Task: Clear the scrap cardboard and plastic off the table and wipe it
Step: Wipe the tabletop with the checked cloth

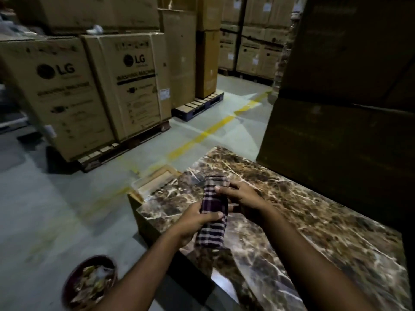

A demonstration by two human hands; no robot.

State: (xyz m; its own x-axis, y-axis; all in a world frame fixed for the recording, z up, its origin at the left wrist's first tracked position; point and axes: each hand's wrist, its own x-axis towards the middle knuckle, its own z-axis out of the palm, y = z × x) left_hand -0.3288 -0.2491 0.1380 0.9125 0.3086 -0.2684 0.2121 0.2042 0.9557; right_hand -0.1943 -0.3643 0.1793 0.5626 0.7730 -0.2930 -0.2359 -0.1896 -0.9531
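A folded purple and white checked cloth (213, 212) is held lengthwise just above the brown marble table (314, 232). My left hand (197, 223) grips the cloth's near half from the left side. My right hand (240, 196) holds the cloth's far half, fingers curled over its top. On the floor at the lower left stands a round dark red bin (71, 277) filled with scrap pieces of cardboard and plastic (92, 281). The tabletop shows glossy reflections.
A flat cardboard piece with a clear plastic sheet (155, 182) lies off the table's far left corner. Large dark cartons (348, 108) stand against the table's far right side. LG boxes (125, 81) on pallets line the aisle, with a yellow floor line (202, 135).
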